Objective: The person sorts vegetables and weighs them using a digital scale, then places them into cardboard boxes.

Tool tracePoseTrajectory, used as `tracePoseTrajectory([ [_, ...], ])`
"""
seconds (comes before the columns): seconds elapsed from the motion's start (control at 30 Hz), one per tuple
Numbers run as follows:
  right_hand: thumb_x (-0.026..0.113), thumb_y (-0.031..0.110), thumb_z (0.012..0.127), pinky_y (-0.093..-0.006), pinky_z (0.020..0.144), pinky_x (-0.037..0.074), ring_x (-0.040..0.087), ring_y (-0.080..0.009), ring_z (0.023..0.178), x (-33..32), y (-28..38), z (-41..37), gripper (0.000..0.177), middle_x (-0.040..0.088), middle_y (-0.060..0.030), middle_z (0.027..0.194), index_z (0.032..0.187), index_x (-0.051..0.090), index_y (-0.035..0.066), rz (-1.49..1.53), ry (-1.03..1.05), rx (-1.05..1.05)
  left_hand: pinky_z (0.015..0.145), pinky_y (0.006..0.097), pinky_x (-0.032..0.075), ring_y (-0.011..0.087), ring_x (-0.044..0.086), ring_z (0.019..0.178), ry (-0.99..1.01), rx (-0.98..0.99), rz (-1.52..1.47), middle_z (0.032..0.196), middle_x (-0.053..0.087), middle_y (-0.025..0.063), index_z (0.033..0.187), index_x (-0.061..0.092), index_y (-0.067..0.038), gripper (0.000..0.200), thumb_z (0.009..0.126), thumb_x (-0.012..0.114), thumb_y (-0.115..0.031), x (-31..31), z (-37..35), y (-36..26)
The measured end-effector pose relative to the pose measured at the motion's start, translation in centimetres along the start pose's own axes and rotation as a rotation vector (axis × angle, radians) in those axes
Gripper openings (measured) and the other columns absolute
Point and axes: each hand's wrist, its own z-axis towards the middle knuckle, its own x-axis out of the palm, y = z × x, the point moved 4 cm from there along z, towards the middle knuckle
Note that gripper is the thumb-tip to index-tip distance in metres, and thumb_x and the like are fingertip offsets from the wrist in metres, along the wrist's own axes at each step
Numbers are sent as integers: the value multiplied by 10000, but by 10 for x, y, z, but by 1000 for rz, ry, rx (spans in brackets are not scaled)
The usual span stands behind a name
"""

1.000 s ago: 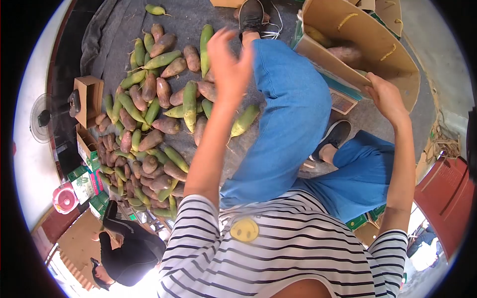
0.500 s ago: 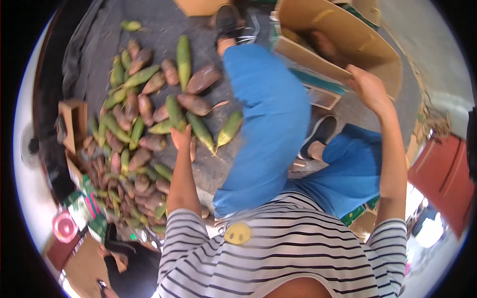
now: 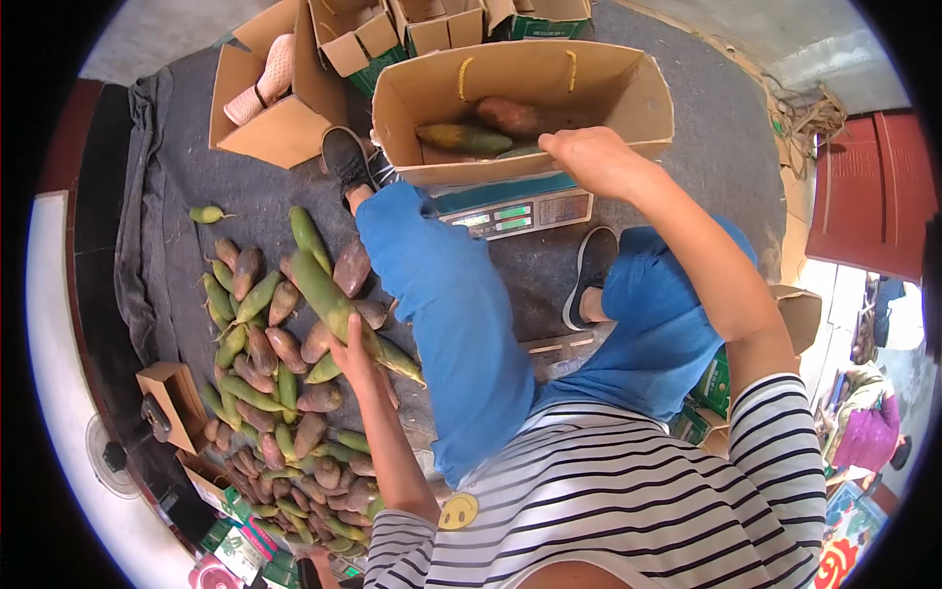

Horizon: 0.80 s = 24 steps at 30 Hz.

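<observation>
My left hand [image 3: 357,355] is closed around the lower end of a long green radish [image 3: 319,290], raised over the pile. Around it on the dark floor cloth lie several green radishes [image 3: 257,297] and reddish-purple radishes [image 3: 287,348]. My right hand [image 3: 599,162] grips the near rim of an open cardboard box [image 3: 442,175] with yellow cord handles. Inside that box are a green radish [image 3: 461,137] and a reddish one [image 3: 508,116]; a further green one is partly hidden by the near wall. The box rests on a digital scale [image 3: 515,214] with lit displays.
An open carton [image 3: 285,133] holding a pink woven object [image 3: 267,79] stands at the far left. Several more open boxes [image 3: 437,34] line the back. My knees and shoes flank the scale. Another person [image 3: 868,422] is at the far right.
My left hand has lifted the green radish off the pile. The view has swung, bringing the box interior, scale displays and back row of boxes into sight. My right hand stays on the box rim.
</observation>
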Motion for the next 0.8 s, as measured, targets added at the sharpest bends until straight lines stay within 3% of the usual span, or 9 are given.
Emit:
tracePoseTrajectory([
  [0.07, 528, 87, 834, -452, 714, 493, 613, -350, 876, 1, 0, 0, 125, 617, -160, 888, 944, 515, 29, -19, 1, 1, 870, 311, 460, 196, 585, 993, 78, 362, 321, 1120, 592, 113, 1246, 482, 22, 454, 863, 654, -149, 44, -6, -69],
  [0.27, 520, 79, 829, -444, 695, 498, 625, -343, 844, 1, 3, -5, 105, 620, -156, 837, 918, 526, 23, -23, -68, -35, 912, 390, 435, 341, 538, 1073, 408, 1033, 607, 1187, 534, 214, 1284, 462, -1, 651, 730, 747, -189, 207, -22, -190],
  [0.33, 521, 79, 827, -442, 691, 498, 625, -345, 834, 4, 2, -4, 109, 621, -157, 830, 920, 532, 24, -38, -64, -23, 890, 413, 446, 374, 530, 1055, 451, 999, 785, 1134, 545, 212, 1279, 470, -12, 651, 729, 749, -220, 247, -26, -192],
  [0.43, 515, 77, 827, -443, 692, 498, 625, -348, 831, 3, 1, -4, 126, 626, -163, 842, 939, 541, 24, -27, -73, -59, 871, 430, 447, 366, 536, 1022, 359, 1107, 755, 1072, 557, 188, 1271, 478, -24, 612, 752, 732, -224, 250, -23, -192],
  [0.53, 497, 60, 835, -441, 712, 507, 632, -342, 880, 0, -1, -7, 141, 643, -169, 895, 958, 556, 26, -28, -54, -41, 795, 376, 478, 309, 572, 926, 299, 857, 679, 1067, 572, 186, 1211, 528, -6, 416, 841, 640, -162, 199, -8, -165],
  [0.67, 479, 69, 860, -454, 736, 503, 630, -354, 914, 0, -2, -1, 140, 646, -185, 938, 968, 558, 29, 8, -21, -7, 759, 353, 482, 298, 592, 835, 222, 462, 663, 1009, 593, 197, 1109, 587, 1, 294, 865, 603, -162, 80, 39, -40],
  [0.8, 502, 104, 883, -465, 745, 490, 608, -382, 920, 7, -9, -2, 140, 636, -197, 932, 993, 534, 25, -13, -144, -117, 816, 435, 482, 372, 597, 948, 235, 120, 1163, 1102, 570, 222, 1116, 563, -36, 394, 814, 654, -272, -31, 9, 68],
])
